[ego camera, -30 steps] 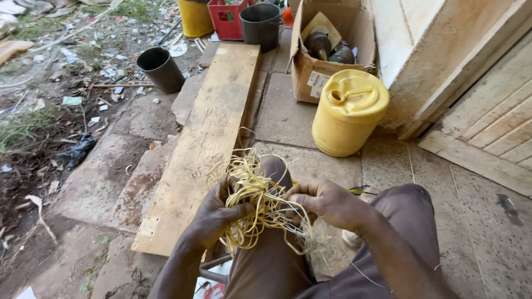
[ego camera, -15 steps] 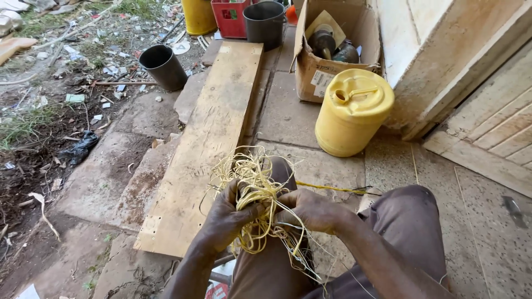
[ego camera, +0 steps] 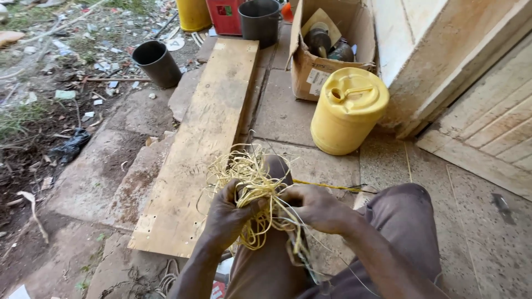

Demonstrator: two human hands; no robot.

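Both forearms reach in from the bottom edge, the left from about 7 o'clock and the right from about 5 o'clock, meeting just below the middle. The left hand (ego camera: 230, 213) is curled into a loose fist, knuckles up. The right hand (ego camera: 315, 207) sits at its 3 o'clock, fingers bent and pinching inward, nearly touching it.
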